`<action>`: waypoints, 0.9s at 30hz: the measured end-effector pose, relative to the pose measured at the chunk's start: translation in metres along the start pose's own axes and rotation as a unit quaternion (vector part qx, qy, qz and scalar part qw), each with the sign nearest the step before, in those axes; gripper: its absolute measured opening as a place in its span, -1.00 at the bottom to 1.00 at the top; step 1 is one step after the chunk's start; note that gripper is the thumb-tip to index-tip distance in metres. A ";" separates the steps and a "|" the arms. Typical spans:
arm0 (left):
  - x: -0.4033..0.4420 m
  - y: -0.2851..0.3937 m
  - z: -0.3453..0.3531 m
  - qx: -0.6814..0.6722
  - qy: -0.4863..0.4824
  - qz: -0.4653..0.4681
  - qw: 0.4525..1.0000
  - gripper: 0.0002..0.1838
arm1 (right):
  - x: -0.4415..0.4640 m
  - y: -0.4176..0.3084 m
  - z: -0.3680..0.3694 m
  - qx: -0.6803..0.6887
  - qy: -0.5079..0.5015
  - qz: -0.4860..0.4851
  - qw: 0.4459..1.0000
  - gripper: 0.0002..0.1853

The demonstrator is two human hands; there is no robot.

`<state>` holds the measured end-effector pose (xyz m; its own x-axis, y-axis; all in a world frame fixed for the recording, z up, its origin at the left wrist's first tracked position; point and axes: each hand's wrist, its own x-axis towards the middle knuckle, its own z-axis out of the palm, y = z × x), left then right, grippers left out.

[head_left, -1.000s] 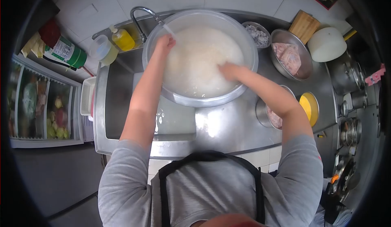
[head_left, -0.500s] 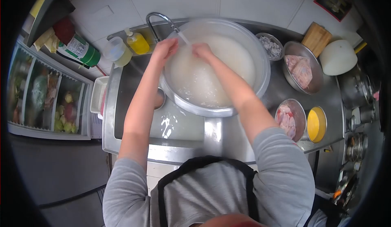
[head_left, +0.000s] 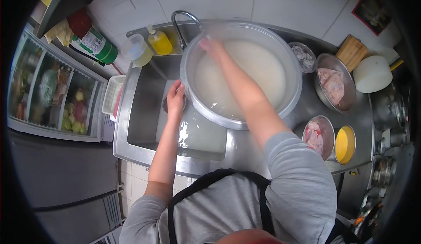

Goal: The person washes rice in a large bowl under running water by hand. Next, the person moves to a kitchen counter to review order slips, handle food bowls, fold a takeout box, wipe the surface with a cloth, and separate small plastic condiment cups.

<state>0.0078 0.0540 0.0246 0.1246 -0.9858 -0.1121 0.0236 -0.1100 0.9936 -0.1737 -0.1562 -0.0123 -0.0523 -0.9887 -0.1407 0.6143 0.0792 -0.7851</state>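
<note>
A large metal basin (head_left: 289, 106) of cloudy whitish water stands on the steel counter beside the sink. At its upper left, my right hand (head_left: 212, 47) is under the end of the curved faucet (head_left: 187, 13), blurred by motion, so its fingers are unclear. Over the sink (head_left: 142, 117), close to the basin's left side, my left hand (head_left: 176, 96) has its fingers apart and holds nothing. Part of a round object in the sink lies behind the left hand.
Right of the basin are a bowl of pale pieces (head_left: 302, 58), a bowl of raw meat (head_left: 331, 86), a smaller meat bowl (head_left: 315, 136) and a yellow-filled container (head_left: 345, 145). A yellow soap bottle (head_left: 160, 42) and a plastic tub (head_left: 138, 51) stand behind the sink.
My left hand has moved down from the faucet area to over the sink. My right hand has gone from inside the basin to the faucet's end. The view has shifted.
</note>
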 end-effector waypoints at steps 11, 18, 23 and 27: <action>-0.015 -0.024 0.045 0.136 0.082 0.106 0.982 -0.20 | -0.106 -0.154 -0.136 -0.807 0.127 -0.221 0.532 -0.71; -0.006 -0.030 0.041 0.224 0.071 0.149 0.960 -0.15 | -0.174 -0.193 -0.223 -0.781 0.220 -0.156 0.564 -0.54; 0.002 -0.031 0.036 0.215 0.029 0.134 0.967 -0.14 | -0.197 -0.176 -0.232 -0.700 0.263 -0.181 0.639 -0.47; 0.027 -0.024 0.029 0.196 -0.002 0.160 0.967 -0.13 | -0.234 -0.164 -0.223 -0.651 0.253 -0.200 0.687 -0.45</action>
<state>-0.0180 0.0265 -0.0015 0.0589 -0.9777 0.2018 -0.3936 0.1630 0.9047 -0.4377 0.0905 0.0143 -0.4812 -0.8202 0.3095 -0.7370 0.1874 -0.6494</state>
